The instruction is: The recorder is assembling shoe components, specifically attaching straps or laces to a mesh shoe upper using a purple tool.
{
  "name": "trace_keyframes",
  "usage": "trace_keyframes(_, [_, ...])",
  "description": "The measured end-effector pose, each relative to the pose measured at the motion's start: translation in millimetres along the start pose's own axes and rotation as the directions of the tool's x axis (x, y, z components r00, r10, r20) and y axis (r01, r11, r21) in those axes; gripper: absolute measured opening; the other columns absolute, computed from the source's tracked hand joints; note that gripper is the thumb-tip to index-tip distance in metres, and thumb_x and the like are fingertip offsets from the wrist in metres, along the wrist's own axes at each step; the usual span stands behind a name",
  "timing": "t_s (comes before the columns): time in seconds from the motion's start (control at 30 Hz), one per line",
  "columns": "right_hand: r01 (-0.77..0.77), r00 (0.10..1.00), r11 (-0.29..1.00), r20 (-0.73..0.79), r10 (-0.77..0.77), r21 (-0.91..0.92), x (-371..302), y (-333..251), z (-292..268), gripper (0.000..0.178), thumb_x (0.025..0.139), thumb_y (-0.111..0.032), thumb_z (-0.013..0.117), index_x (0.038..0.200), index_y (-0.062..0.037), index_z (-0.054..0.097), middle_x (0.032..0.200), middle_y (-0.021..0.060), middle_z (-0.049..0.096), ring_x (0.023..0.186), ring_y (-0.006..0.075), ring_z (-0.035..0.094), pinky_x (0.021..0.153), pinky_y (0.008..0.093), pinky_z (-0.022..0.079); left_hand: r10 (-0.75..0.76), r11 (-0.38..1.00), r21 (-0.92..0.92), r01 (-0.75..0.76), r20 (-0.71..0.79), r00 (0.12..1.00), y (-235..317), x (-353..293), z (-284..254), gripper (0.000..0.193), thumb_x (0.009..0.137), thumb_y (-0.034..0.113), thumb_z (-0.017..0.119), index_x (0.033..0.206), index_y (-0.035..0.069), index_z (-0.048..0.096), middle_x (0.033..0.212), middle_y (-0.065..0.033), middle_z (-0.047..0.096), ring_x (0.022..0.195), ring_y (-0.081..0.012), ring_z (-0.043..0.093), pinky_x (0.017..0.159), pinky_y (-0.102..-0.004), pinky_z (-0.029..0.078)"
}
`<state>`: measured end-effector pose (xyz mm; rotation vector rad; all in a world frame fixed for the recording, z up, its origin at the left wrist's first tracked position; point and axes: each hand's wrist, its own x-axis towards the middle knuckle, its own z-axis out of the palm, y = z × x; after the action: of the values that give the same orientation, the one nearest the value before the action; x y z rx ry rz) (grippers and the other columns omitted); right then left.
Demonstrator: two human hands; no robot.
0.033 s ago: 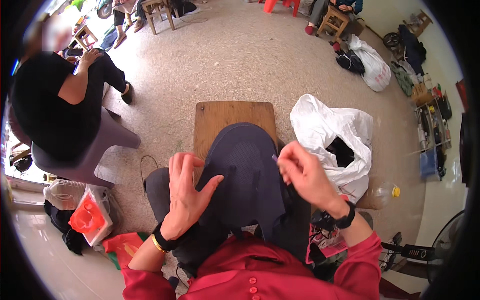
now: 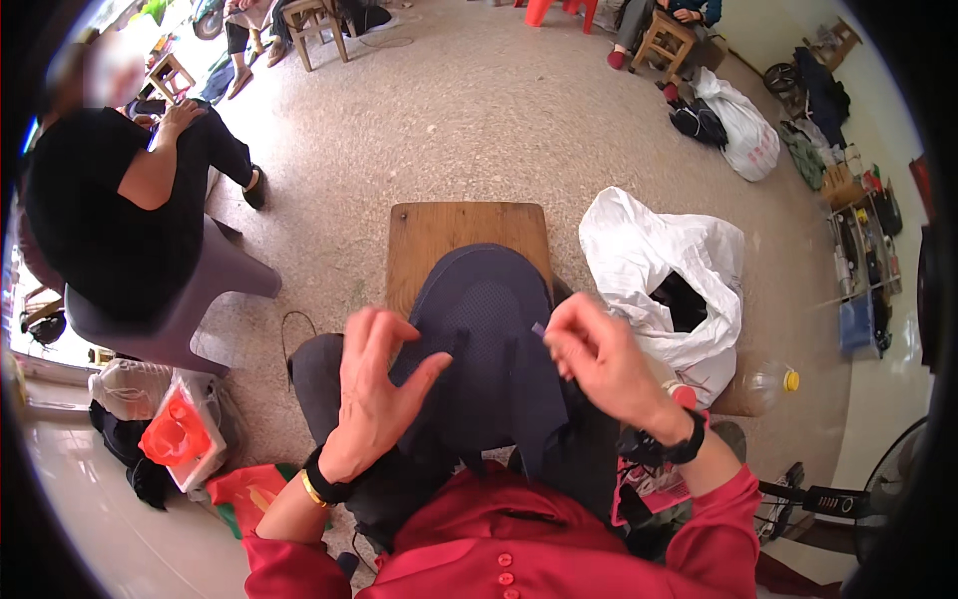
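Across my lap and the wooden stool [image 2: 469,216] lies a dark navy fabric piece [image 2: 489,369]. Its far end is rounded, with a mesh-like middle and strap-like strips. At its left edge is my left hand [image 2: 374,384], thumb and fingers apart, holding nothing. My right hand [image 2: 604,364] is over the right edge, fingers closed in a pinch. From that pinch sticks out a small purplish tip [image 2: 539,328]; what it belongs to is hidden by the fingers.
A white sack [image 2: 624,240] with dark contents stands right of the stool. Behind it are a clear bottle [image 2: 763,381] and a fan [image 2: 893,474]. A person sits on a grey plastic stool [image 2: 235,265] at left. Bags [image 2: 175,434] lie at lower left.
My right hand has shifted slightly left and down over the fabric with the purplish tip. My left hand has moved a little to the right. The fabric looks almost unmoved.
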<state>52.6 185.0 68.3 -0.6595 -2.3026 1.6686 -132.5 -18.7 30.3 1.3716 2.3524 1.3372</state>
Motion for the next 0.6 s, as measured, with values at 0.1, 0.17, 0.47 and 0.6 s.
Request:
trace_keyframes(0.1, [0.029,0.997,0.999,0.071,-0.032,0.045,-25.0,-11.9,24.3,0.009,0.102,-0.006,0.066,0.101,-0.002,0.059,0.077,0.0069,0.063,0.066,0.0148,0.063,0.061,0.0307,0.05,0.042,0.934,-0.354,0.043,0.228,0.973,25.2,-8.7,-0.3,0.029,0.086,0.01,0.085,0.098,0.001,0.061,0.084,-0.0079,0.063,0.074,-0.0184,0.063,0.068,-0.0322,0.052])
trace_keyframes(0.17, [0.154,0.984,0.988,0.083,-0.155,0.013,-37.5,-9.2,36.1,0.011,0.101,-0.005,0.068,0.101,-0.0018,0.058,0.08,0.0106,0.063,0.069,0.0219,0.065,0.063,0.034,0.051,0.016,0.879,-0.441,0.179,0.403,0.915,40.8,-19.3,2.2,0.017,0.097,0.009,0.075,0.099,-0.001,0.062,0.09,-0.0075,0.066,0.081,-0.0122,0.065,0.073,-0.0288,0.053])
trace_keyframes(0.47, [0.115,0.99,0.992,0.071,-0.118,0.046,-74.9,12.5,47.2,0.008,0.096,-0.002,0.071,0.102,0.0006,0.065,0.087,0.0096,0.067,0.072,0.0185,0.067,0.064,0.0311,0.053,-0.052,0.843,-0.461,0.277,0.443,0.895,39.0,-54.5,21.0,0.011,0.106,0.006,0.063,0.098,-0.001,0.061,0.078,-0.0035,0.066,0.072,-0.0058,0.06,0.063,-0.0238,0.049])
trace_keyframes(0.6, [0.199,0.98,0.979,0.027,-0.198,-0.035,-78.7,15.0,44.5,0.01,0.092,0.002,0.071,0.102,0.0009,0.07,0.088,0.0091,0.068,0.071,0.0169,0.069,0.063,0.0295,0.054,-0.069,0.839,-0.458,0.294,0.446,0.892,36.4,-56.9,25.4,0.011,0.105,0.007,0.064,0.098,-0.001,0.061,0.076,-0.0035,0.066,0.07,-0.0067,0.06,0.061,-0.0244,0.049])
